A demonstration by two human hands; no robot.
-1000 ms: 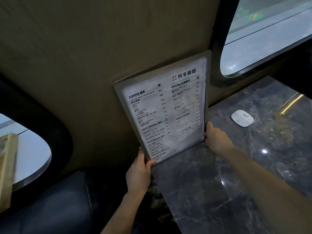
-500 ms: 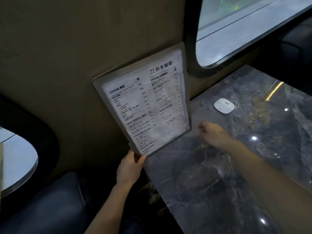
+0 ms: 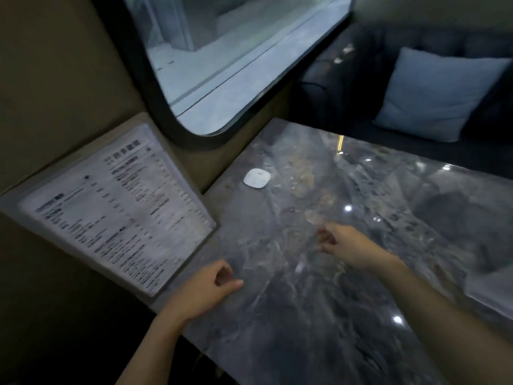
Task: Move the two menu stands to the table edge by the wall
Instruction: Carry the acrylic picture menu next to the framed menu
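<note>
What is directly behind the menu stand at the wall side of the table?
Behind the menu stand is the brown wall; the stand appears to lean against it at the table edge. The wall part it covers is hidden, so a second stand there cannot be seen.

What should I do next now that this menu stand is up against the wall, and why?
Probably look around for the second stand. One menu stand already stands at the table edge by the wall, and both the left hand and right hand are empty and off it. No other stand is in view.
</note>
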